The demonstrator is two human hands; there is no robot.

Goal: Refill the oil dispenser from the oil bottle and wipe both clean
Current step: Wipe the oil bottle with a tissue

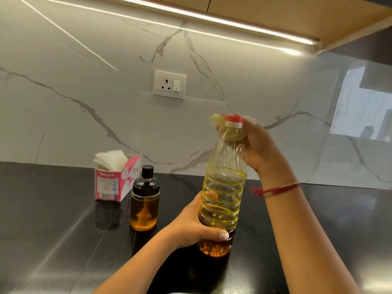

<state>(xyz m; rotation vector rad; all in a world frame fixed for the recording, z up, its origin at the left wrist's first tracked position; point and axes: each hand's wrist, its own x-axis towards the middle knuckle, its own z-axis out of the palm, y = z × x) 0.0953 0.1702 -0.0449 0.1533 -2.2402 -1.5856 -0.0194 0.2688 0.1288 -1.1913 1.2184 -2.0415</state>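
Your left hand (197, 225) is curled round the lower body of the oil bottle (224, 187). That grip stops the bottle twisting or sliding while the other hand works above. Your right hand (258, 145) is up at the neck, fingers closed on a crumpled tissue (219, 122) pressed round the shoulder just under the red cap (234, 120). Drips would gather there after pouring, so I judge this to be the wiping step for the bottle. The cap is on (sensible, since rubbing an open neck could spill oil).

The bottle's long axis runs close to vertical, cap upward, with the top leaning a little to your right. Its base is down at the tabletop (53, 230) in front of you; I cannot tell whether it rests there or hangs just above.

The oil dispenser (144, 200) stands upright to the left of the bottle and apart from it. Its black lid is on and amber oil reaches high in the glass, so the refill looks done. The tissue box (115, 181) sits just behind it, handy for a fresh sheet when you turn to the dispenser.
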